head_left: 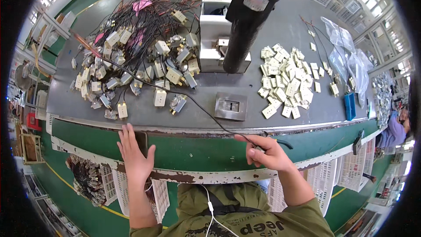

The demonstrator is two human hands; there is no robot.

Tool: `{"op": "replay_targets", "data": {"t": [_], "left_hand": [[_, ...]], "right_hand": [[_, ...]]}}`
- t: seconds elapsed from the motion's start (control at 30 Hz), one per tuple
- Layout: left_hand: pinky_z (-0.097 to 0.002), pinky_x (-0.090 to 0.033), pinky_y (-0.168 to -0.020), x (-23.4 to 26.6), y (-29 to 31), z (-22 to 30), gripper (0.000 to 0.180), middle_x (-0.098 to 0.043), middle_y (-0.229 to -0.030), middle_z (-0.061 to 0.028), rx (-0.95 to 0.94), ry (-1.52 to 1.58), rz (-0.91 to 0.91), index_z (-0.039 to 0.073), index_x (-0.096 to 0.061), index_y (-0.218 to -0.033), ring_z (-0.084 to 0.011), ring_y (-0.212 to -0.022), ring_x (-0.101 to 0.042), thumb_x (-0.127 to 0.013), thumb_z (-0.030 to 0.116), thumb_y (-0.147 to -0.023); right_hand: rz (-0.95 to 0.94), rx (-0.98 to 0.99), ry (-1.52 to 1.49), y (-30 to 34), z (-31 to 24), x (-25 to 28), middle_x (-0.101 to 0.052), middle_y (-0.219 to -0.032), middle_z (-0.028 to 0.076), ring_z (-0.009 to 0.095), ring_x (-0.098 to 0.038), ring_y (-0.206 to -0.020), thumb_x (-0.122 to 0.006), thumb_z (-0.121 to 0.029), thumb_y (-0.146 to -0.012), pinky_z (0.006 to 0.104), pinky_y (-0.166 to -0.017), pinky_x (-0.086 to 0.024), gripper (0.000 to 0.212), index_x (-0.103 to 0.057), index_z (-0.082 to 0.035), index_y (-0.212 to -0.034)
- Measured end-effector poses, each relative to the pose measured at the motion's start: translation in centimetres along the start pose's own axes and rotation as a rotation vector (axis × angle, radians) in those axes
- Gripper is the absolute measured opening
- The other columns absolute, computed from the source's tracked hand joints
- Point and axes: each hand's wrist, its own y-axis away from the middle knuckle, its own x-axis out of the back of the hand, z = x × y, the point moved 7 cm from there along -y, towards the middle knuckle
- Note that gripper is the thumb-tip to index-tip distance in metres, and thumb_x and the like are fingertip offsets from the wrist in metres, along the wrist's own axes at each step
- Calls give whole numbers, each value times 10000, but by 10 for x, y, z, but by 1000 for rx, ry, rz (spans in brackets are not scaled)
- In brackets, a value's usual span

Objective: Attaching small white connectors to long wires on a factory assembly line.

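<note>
My left hand (135, 156) lies over the green strip at the table's front edge, fingers stretched and thumb apart, with nothing in it. Beside its thumb is a dark flat object (142, 142), partly covered. My right hand (269, 152) is closed on the end of a black cable (193, 98), which runs across the table to the upper left. A small greyish part at that end shows between the fingers, mostly hidden. By the right knuckles a teal curved handle (285, 144) sticks out. Beyond the hands sits a metal block with a recess (230, 106).
A heap of cables with pale, metal-backed connectors (173, 75) covers the left. Cream rectangular plates (289, 79) are piled at right, near a blue tray (349, 106) and clear plastic bags (342, 39). A black column press (247, 26) stands mid-table. White baskets (322, 180) hang below the edge.
</note>
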Motion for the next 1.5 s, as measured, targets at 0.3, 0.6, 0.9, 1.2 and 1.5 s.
{"op": "replay_targets", "data": {"t": [0.3,0.6,0.9,1.2,1.5], "left_hand": [[-492,-222,-1148,-9,16,-19,902,-199,-1547,-239,31,123,-88,77,-151,-1527,-408,-1424,-222,-618,35,-756],[-506,-218,-1138,-11,17,-16,895,-195,-1554,-227,63,115,-27,94,-169,-1529,-401,-1431,-211,-599,18,-747],[-522,-214,-1133,-15,17,-15,862,-180,-1568,-203,73,45,-49,118,-210,-1525,-408,-1433,-202,-587,38,-754],[-437,-330,-1089,28,9,16,611,-423,-1462,-148,-81,422,47,68,-461,-1379,-335,-1325,-427,-652,28,-800],[-369,-422,-1005,-14,1,142,570,-561,-1294,-94,-323,1353,-601,41,-483,-1288,-218,-1193,-545,-760,80,-791]], "right_hand": [[28,38,-72,-1,4,4,-552,-741,-11,43,-521,-627,-539,-153,-963,191,-540,-411,453,-484,-47,-1399],[75,26,-24,-1,10,8,-577,-696,30,60,-486,-530,-505,-150,-978,196,-506,-401,436,-475,-26,-1394],[74,38,-26,-3,9,5,-572,-717,19,53,-495,-554,-507,-148,-985,195,-510,-408,433,-470,-35,-1401],[-14,-29,-79,-7,3,-9,-573,-721,22,54,-480,-557,-501,-185,-999,202,-510,-400,438,-462,-19,-1401],[-319,-152,-385,-34,8,-59,-590,-765,29,64,-469,-446,-385,-391,-1040,202,-442,-378,278,-318,-123,-1068]]}}
